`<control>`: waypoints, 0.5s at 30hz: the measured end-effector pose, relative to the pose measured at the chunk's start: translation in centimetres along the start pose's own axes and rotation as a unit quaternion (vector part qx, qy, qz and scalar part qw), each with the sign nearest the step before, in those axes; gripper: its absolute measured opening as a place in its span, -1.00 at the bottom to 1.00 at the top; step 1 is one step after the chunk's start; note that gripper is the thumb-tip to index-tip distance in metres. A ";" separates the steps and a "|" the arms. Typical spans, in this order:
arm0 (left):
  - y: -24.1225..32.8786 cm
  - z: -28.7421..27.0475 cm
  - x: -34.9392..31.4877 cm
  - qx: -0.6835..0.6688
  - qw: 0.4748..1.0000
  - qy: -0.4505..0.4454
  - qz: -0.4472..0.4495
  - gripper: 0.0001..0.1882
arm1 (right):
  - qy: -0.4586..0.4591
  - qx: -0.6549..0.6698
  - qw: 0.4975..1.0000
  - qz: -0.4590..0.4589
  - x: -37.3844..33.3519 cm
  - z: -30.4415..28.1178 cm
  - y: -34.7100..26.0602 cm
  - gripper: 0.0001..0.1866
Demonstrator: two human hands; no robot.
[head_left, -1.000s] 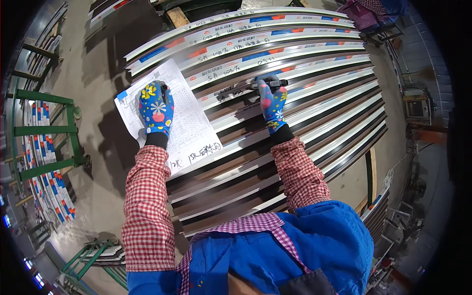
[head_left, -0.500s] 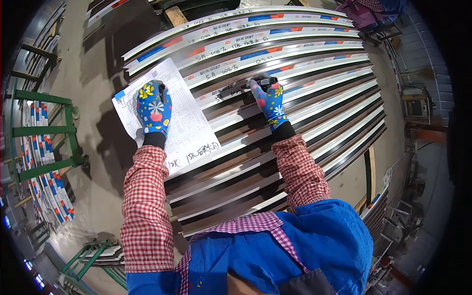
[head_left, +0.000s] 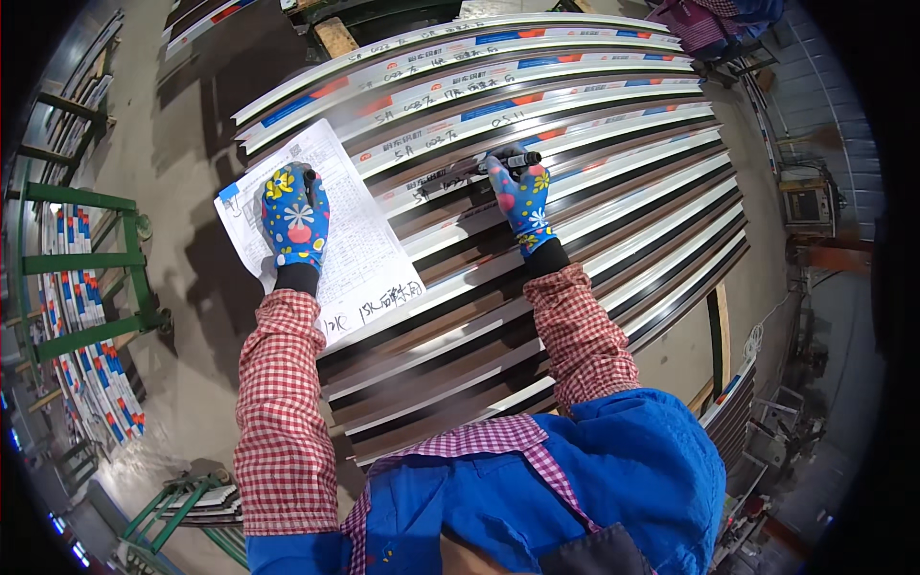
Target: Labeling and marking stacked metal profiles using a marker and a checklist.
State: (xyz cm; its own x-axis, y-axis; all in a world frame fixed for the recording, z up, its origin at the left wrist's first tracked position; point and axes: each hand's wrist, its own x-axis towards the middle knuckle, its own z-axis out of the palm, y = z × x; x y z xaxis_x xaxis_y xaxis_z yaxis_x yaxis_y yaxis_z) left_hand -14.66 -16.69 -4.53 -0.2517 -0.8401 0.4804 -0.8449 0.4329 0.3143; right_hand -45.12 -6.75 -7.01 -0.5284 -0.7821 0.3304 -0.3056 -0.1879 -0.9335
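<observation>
Here our right hand (head_left: 522, 196) has its gloved fingers curled tight around a dark marker (head_left: 517, 160), the tip pointing left and resting on one of the long profiles (head_left: 594, 115) about the middle of the stack, where handwriting already runs along the pale strip. Our left hand (head_left: 292, 218) lies flat with the fingers together and only slightly fanned, pressing a printed sheet of paper (head_left: 359, 259) down against the near left end of the same stack; a small dark thing shows by the forefinger, but we cannot tell what it is. Both hands wear blue flowered gloves, and red checked sleeves run back to a blue vest. We judge the marker light and stiff, easy to steer if gripped low near the tip as it is now, though the film on the profile looks smooth and could let the tip skate. The paper is thin and limp, overhanging the profile ends at the left, so it wants a flat palm near its middle, not a pinch at a corner. The profiles themselves look long, rigid and heavy. Farther out, a green metal rack (head_left: 86, 259) with more banded profiles stands at the left on the concrete floor (head_left: 192, 125).
</observation>
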 end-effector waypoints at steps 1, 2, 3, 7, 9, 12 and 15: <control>0.0 -0.1 0.0 0.000 1.000 0.000 0.001 -0.82 | -0.024 -0.051 0.998 -0.012 0.1 -0.1 -0.2 -0.86; -0.1 -0.2 0.0 -0.001 1.000 -0.002 0.000 -0.82 | -0.048 -0.101 0.993 -0.023 0.2 -0.1 -0.4 -0.85; -0.1 -0.3 0.0 -0.001 1.000 -0.003 -0.001 -0.82 | -0.047 -0.101 0.993 -0.024 0.1 -0.1 -0.4 -0.85; -0.1 -0.3 -0.1 0.007 1.000 -0.024 -0.019 -0.78 | -0.006 -0.032 0.999 -0.018 0.0 0.0 0.5 -0.84; -0.1 -0.3 -0.1 0.008 1.000 -0.022 -0.017 -0.78 | -0.029 -0.117 0.991 -0.057 0.0 -0.2 0.3 -0.82; -0.3 -0.3 -0.1 0.007 1.000 -0.024 -0.018 -0.78 | -0.040 -0.133 0.990 -0.038 0.2 -0.3 0.2 -0.81; -0.1 -0.5 -0.1 0.008 1.000 0.007 0.006 -0.83 | -0.031 -0.096 0.995 -0.016 0.2 0.1 -0.1 -0.81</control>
State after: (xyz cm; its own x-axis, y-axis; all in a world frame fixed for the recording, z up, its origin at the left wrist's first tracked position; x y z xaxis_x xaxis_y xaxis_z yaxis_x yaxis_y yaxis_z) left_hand -14.35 -16.50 -4.23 -0.2553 -0.8298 0.4962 -0.8496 0.4376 0.2946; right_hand -45.13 -6.95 -6.87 -0.4673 -0.8143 0.3443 -0.4697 -0.1012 -0.8770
